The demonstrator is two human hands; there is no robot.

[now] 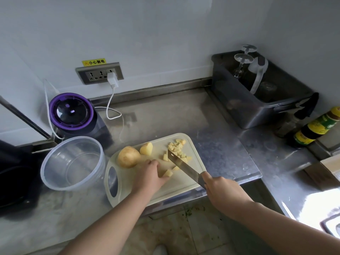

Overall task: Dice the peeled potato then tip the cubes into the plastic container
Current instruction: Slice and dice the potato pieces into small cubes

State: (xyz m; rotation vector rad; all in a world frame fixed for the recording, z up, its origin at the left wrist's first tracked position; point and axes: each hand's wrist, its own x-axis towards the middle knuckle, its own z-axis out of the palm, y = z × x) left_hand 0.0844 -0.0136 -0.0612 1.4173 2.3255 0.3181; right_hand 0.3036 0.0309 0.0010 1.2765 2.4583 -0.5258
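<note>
A pale cutting board (185,183) lies on the steel counter. On it sit a large peeled potato piece (128,156), a smaller chunk (146,148) and several diced cubes (177,146) toward the far right. My left hand (151,174) holds down a potato piece (168,173) near the board's middle. My right hand (219,188) grips the handle of a knife (182,165), whose blade angles across the board just right of that piece. The clear round plastic container (55,178) stands empty to the left of the board.
A purple-lidded appliance (72,112) with a white cable stands behind the container. A dark bin (257,109) with upturned glasses sits at the back right, a sauce bottle (316,127) beside it. A black object (11,181) is at the left edge.
</note>
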